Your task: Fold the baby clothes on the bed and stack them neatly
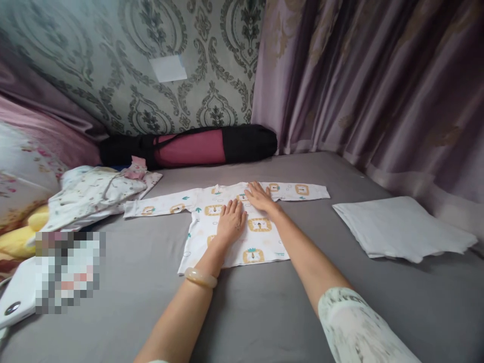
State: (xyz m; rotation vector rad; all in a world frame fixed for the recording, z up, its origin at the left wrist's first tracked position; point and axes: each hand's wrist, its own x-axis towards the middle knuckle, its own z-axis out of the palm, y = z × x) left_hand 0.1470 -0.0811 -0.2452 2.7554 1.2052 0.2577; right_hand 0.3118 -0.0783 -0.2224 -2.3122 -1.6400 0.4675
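A small white long-sleeved shirt point(260, 242) printed with yellow lion faces and green leaves lies spread flat on the grey sheet, its sleeves stretched out to both sides. My left hand point(232, 222) rests flat on the middle of the shirt, palm down. Higher up, close to the neckline, my right hand point(259, 196) also lies flat on the cloth with fingers extended. Neither hand grips anything. Parts of the print beneath my hands and forearms are hidden.
A grey sheet point(143, 292) covers the bed. Crumpled printed clothes point(94, 191) lie at left, near a white device point(22, 287) and a pixelated patch. Folded white cloth or sheets point(401, 227) lie right. A black and red long bag point(189, 146) rests against the wall, beside purple curtains point(340, 75).
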